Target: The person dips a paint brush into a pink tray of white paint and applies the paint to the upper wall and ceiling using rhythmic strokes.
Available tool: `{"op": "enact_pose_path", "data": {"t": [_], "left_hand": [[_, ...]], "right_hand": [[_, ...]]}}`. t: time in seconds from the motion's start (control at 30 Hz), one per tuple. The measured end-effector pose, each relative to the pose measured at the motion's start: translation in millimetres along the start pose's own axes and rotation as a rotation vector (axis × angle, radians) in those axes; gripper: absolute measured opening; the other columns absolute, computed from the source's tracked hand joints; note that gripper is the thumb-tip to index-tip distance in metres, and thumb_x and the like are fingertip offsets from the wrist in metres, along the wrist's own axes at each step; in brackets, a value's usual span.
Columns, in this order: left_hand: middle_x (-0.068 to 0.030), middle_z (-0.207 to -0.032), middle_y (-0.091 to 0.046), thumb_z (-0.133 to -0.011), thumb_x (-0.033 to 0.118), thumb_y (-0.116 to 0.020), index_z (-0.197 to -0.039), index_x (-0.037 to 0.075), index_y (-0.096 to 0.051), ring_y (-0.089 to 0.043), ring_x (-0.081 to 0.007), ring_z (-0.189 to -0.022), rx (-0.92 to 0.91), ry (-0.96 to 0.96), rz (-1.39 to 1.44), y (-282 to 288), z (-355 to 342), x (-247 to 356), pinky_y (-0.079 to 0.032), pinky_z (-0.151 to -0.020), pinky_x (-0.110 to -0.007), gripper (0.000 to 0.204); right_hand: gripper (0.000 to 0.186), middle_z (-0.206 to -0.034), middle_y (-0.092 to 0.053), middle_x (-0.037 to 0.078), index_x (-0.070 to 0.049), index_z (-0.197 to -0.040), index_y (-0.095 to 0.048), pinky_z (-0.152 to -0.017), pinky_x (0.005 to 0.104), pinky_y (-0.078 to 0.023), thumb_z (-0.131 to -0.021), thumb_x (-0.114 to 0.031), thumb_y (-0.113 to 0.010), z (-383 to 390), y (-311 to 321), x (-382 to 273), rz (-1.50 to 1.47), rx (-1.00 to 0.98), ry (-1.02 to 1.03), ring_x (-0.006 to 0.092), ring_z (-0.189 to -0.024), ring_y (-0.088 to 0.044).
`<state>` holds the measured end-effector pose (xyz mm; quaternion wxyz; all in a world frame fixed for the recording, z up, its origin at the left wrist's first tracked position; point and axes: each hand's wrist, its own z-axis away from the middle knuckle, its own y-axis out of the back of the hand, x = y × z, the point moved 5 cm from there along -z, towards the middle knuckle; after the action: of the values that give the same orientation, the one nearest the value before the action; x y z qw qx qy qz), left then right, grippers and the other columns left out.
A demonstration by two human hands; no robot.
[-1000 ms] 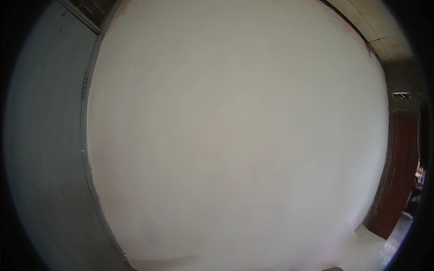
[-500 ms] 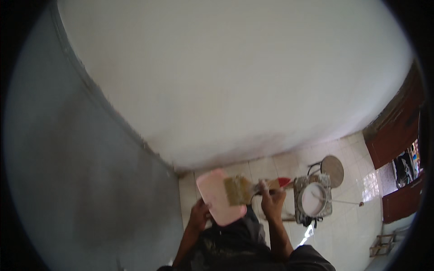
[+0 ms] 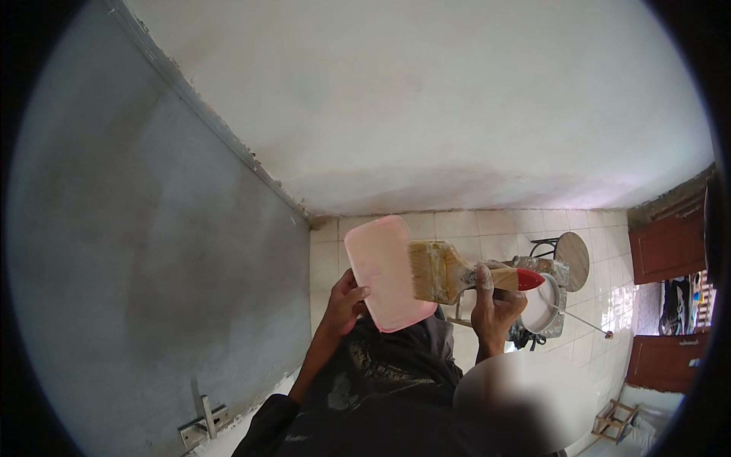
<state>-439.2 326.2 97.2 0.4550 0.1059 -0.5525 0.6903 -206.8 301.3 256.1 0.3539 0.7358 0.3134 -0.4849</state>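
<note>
My left hand (image 3: 346,305) grips the left side of a pink plastic tray (image 3: 384,266) with rounded corners, thumb on top. A wide, paint-stained paintbrush (image 3: 434,274) with pale bristles and a red-tipped wooden handle is in my right hand (image 3: 496,306), its fingers closed round the handle. The bristles point left and overlap the tray's right edge; whether they touch it I cannot tell. Behind the brush handle, to the right, stands a round bucket (image 3: 562,298) of whitish paint with a thin stick (image 3: 586,321) leaning out. A blurred patch covers part of my right forearm.
A pale wall (image 3: 426,99) rises ahead, and a grey door (image 3: 129,228) with a metal handle (image 3: 207,423) is at left. Beside the bucket's paint-spattered stand (image 3: 560,270) is a round stool (image 3: 572,260). Brown door panels (image 3: 666,247) and a wooden frame (image 3: 614,419) are at right.
My view has tilted, so both hands, tray and brush sit higher in it. The brush has shifted right relative to the tray, leaving more of the tray's surface uncovered.
</note>
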Motion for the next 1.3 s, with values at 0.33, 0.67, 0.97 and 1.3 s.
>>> {"op": "enact_pose_path", "data": {"t": [0.33,0.67,0.97,1.3], "left_hand": [[-0.0095,-0.113,-0.055,-0.077,0.002,-0.065,-0.126,-0.003,-0.039,-0.06,-0.0178,-0.097,0.115,-0.024,-0.184,-3.3,-10.3,13.9,-0.054,-0.078,-0.031,0.056],[-0.0127,-0.111,-0.057,-0.073,0.004,-0.07,-0.125,-0.006,-0.04,-0.061,-0.0187,-0.093,0.164,-0.081,-0.216,-1.9,-1.0,26.8,-0.055,-0.076,-0.03,0.06],[-0.0137,-0.112,-0.057,-0.073,0.005,-0.071,-0.124,-0.007,-0.04,-0.06,-0.0186,-0.097,0.176,-0.162,-0.248,14.9,4.8,28.9,-0.053,-0.081,-0.03,0.061],[-0.0136,-0.112,-0.057,-0.072,0.004,-0.071,-0.125,-0.007,-0.04,-0.06,-0.0196,-0.096,0.149,-0.181,-0.308,10.8,6.9,30.0,-0.053,-0.081,-0.031,0.062]], "right_hand": [[0.016,-0.072,-0.066,0.01,0.001,-0.077,-0.066,-0.056,0.026,-0.046,-0.084,-0.014,-0.065,-28.6,-12.7,-24.7,0.222,0.004,0.288,0.0159,-0.062,-0.063],[0.01,-0.07,-0.066,0.009,-0.002,-0.083,-0.062,-0.054,0.0286,-0.052,-0.075,-0.004,-0.068,-43.1,-72.6,-31.0,0.299,-0.336,0.508,0.0215,-0.06,-0.066],[0.009,-0.074,-0.067,0.011,0.0,-0.084,-0.066,-0.06,0.0282,-0.051,-0.075,-0.004,-0.068,-22.4,-82.5,-35.4,0.298,-0.348,0.528,0.0192,-0.065,-0.067],[0.018,-0.075,-0.061,0.011,-0.004,-0.085,-0.058,-0.052,0.034,-0.049,-0.069,-0.001,-0.067,-10.0,-97.8,-10.1,0.289,-0.384,0.527,0.0293,-0.06,-0.062]]}}
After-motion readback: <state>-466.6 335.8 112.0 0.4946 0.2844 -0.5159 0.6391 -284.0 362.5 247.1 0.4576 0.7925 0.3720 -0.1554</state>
